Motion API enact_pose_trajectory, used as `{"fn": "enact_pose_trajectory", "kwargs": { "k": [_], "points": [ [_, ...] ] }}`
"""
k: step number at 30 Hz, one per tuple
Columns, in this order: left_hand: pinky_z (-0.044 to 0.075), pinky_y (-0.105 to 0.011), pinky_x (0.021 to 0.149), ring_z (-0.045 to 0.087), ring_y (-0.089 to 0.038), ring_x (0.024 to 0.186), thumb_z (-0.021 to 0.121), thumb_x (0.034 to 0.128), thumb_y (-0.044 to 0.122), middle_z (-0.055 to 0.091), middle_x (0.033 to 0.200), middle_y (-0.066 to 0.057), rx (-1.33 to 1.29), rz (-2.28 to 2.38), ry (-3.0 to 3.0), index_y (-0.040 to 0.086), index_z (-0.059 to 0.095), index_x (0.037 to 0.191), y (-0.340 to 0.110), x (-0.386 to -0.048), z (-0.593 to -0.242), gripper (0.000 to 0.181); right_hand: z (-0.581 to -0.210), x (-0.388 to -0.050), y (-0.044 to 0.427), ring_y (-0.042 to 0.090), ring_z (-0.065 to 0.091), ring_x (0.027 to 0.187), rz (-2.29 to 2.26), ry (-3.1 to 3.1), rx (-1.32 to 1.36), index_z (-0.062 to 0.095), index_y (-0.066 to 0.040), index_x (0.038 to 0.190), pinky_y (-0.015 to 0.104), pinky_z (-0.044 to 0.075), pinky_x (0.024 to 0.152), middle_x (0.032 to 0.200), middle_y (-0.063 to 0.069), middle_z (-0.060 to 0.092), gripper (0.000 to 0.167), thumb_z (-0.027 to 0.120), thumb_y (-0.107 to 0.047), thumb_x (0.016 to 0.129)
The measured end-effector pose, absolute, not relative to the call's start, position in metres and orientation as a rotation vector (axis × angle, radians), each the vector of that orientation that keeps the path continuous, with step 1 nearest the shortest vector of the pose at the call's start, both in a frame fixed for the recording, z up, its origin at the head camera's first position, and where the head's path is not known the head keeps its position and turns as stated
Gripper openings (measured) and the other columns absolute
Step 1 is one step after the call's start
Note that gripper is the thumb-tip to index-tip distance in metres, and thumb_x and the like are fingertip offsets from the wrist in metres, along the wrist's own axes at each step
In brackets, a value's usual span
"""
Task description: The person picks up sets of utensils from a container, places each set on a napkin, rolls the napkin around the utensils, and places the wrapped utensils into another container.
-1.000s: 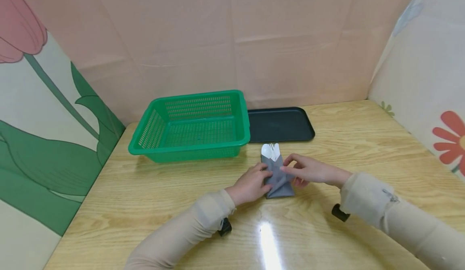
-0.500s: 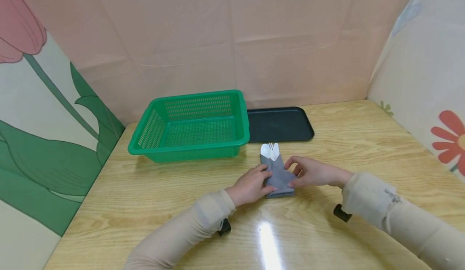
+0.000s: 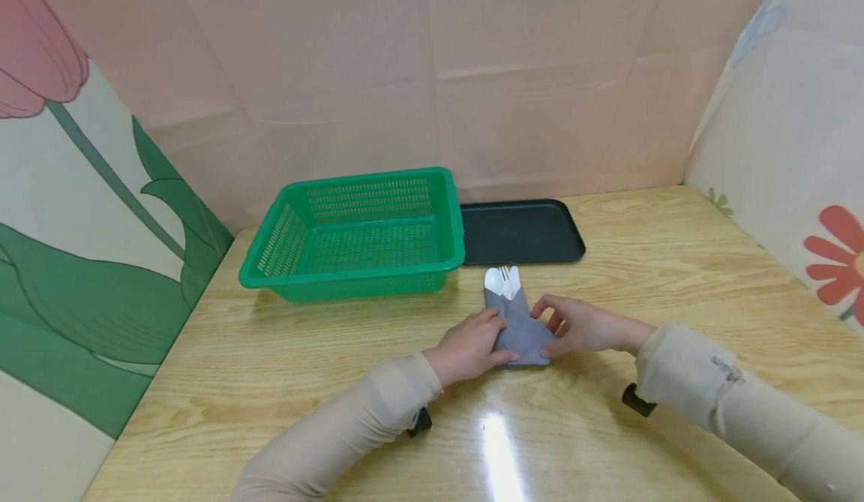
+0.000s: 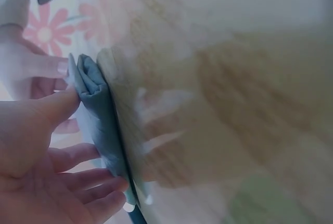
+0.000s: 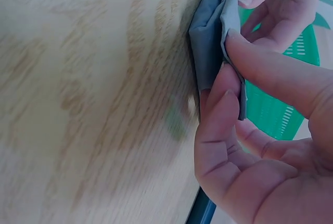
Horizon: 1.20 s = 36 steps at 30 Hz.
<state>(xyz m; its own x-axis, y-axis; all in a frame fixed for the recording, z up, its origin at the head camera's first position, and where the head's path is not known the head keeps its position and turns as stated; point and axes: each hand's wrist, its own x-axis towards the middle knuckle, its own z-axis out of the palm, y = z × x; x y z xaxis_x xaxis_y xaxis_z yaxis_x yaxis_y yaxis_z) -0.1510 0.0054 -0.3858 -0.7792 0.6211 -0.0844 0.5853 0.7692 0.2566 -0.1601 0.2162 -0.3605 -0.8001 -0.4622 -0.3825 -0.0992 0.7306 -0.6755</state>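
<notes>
A folded grey cloth napkin (image 3: 521, 337) lies on the table as a pouch. A white spoon (image 3: 494, 281), a fork (image 3: 504, 272) and a knife (image 3: 515, 277) stick out of its far end. My left hand (image 3: 467, 346) presses on the pouch's left side, fingers extended; its thumb rests near the lower edge. In the right wrist view, my right hand (image 5: 255, 146) pinches a loose flap of the napkin (image 5: 205, 41) between thumb and index finger. The left wrist view shows the napkin's layered end (image 4: 92, 81) between the two hands. The lower part of the cutlery is hidden in the cloth.
A green plastic basket (image 3: 364, 281) stands at the back left, its slotted floor showing. Right beside it lies a black tray (image 3: 520, 232), close behind the cutlery tips. The wooden table (image 3: 675, 262) meets printed cloth walls behind and at both sides.
My right hand has shifted toward the napkin's lower right corner, drawing its flap out flatter to the right. The left hand stays on the napkin, its thumb moved slightly further across the cloth.
</notes>
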Motion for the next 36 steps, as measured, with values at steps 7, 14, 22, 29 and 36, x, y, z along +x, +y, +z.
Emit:
{"fn": "enact_pose_trajectory", "kwargs": {
  "k": [7,14,22,29,36],
  "points": [
    [0.049,-0.029,0.091,0.058,-0.022,0.112,0.057,0.0897,0.044,0.049,0.136,-0.011,0.939,0.277,2.799,0.006,0.054,0.125,0.007,-0.15,-0.385,0.053,-0.362,-0.16,0.217,0.018,0.061,0.086,-0.884,2.388,-0.459,0.046,-0.003,0.116,0.032,0.05,0.074,0.098,0.013,0.061,0.052,0.076,-0.019,0.077],
    [0.051,-0.026,0.083,0.059,-0.018,0.1,0.057,0.0892,0.046,0.054,0.121,-0.007,0.941,0.221,2.81,0.007,0.056,0.121,0.009,-0.149,-0.382,0.05,-0.363,-0.162,0.218,0.015,0.058,0.082,-0.882,2.423,-0.48,0.051,0.0,0.113,0.028,0.048,0.07,0.096,0.01,0.063,0.048,0.072,-0.03,0.081],
    [0.047,-0.025,0.093,0.055,-0.017,0.11,0.059,0.0885,0.045,0.054,0.123,-0.007,0.996,0.235,2.823,0.005,0.056,0.119,0.008,-0.15,-0.382,0.051,-0.367,-0.162,0.215,0.008,0.045,0.059,-0.891,2.484,-0.516,0.06,0.001,0.089,0.021,0.037,0.053,0.066,-0.003,0.054,0.026,0.067,-0.024,0.085],
    [0.044,-0.025,0.098,0.053,-0.016,0.116,0.059,0.0887,0.045,0.051,0.127,-0.006,0.974,0.304,2.784,0.006,0.055,0.121,0.007,-0.152,-0.385,0.051,-0.373,-0.16,0.212,0.009,0.046,0.064,-0.872,2.549,-0.513,0.058,-0.004,0.081,0.02,0.038,0.055,0.069,-0.002,0.054,0.018,0.066,-0.018,0.085],
    [0.045,-0.023,0.096,0.054,-0.014,0.113,0.058,0.0891,0.044,0.052,0.125,-0.006,0.977,0.343,2.772,0.005,0.053,0.12,0.008,-0.154,-0.386,0.05,-0.375,-0.157,0.212,0.01,0.047,0.064,-0.985,2.521,-0.441,0.058,-0.001,0.08,0.021,0.039,0.054,0.068,-0.001,0.055,0.015,0.066,-0.013,0.085]
  ]
}}
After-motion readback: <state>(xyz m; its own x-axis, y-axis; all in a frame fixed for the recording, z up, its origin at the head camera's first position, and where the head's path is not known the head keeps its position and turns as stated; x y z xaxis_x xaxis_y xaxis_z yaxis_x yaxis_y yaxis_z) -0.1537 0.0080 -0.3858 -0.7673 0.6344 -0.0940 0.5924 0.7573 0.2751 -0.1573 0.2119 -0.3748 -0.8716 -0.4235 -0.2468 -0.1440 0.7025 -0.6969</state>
